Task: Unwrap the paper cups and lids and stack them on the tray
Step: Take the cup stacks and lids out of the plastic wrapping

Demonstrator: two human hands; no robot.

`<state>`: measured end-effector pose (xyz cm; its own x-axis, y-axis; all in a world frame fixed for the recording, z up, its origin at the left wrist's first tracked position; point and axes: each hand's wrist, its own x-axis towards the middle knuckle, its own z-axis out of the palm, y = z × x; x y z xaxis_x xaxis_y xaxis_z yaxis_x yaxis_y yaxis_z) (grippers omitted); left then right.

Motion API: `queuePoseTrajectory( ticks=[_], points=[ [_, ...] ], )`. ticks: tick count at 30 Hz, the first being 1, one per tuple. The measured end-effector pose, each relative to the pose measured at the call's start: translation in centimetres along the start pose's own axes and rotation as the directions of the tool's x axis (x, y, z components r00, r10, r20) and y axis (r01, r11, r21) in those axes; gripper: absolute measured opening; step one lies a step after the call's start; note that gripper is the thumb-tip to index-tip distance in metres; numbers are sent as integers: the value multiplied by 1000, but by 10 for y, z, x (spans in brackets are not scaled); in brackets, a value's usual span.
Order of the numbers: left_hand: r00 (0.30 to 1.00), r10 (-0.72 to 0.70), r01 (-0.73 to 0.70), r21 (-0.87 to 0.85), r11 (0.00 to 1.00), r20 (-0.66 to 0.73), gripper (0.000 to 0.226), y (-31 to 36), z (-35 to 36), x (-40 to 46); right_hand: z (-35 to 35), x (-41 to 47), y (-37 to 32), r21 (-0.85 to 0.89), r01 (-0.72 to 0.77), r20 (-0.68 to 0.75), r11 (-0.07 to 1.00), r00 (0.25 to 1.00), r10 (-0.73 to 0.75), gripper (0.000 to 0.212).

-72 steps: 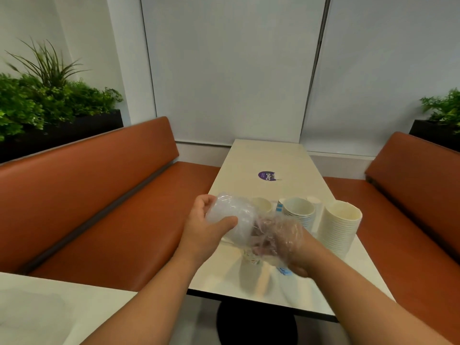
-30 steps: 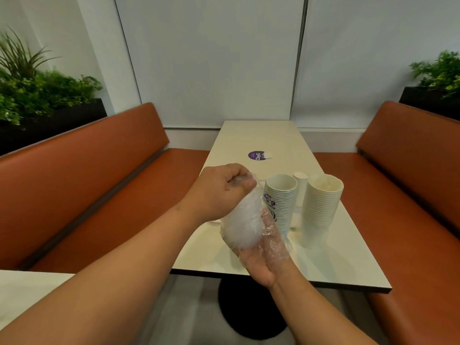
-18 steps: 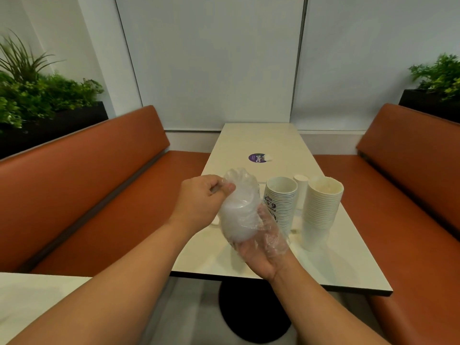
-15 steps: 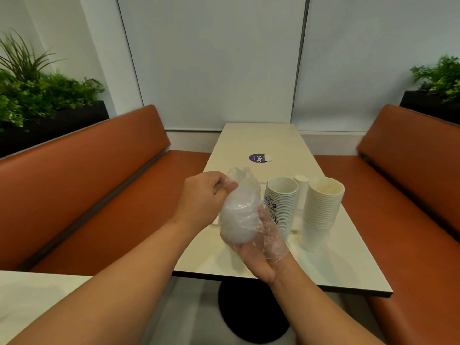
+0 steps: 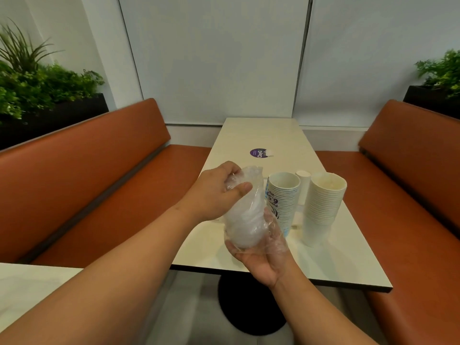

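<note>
Centrally, cream table point(image 5: 258, 135) between orange benches point(image 5: 82, 170).

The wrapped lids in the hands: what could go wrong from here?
1. The left hand pinches only the loose wrap at its top; the plastic may tear and the lids spill.
2. The right hand holds the bundle beside the printed cups; a jerk might topple that stack on the table.

You've got a cream table point(image 5: 251, 135) holding two cup stacks point(image 5: 323, 207) on its near right, purple sticker point(image 5: 258, 153) farther back.
</note>
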<state>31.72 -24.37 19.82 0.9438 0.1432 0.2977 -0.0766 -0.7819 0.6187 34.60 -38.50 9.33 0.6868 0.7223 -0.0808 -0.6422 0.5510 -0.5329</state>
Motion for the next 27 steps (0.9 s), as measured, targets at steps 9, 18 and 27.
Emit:
queuePoseTrajectory(
  ticks=[9,18,27],
  points=[
    [998,55,-53,132,990,-11,13,-5,-3,-6,-8,1,8,35,-10,-9,999,1000,11,61],
    [987,153,-138,217,966,-52,19,8,-1,-1,0,0,5,17,5,-7,1000,1000,-5,63],
    [998,-6,6,-6,1000,55,53,0,-15,-2,2,0,4,79,7,34,997,999,-10,92]
  ],
)
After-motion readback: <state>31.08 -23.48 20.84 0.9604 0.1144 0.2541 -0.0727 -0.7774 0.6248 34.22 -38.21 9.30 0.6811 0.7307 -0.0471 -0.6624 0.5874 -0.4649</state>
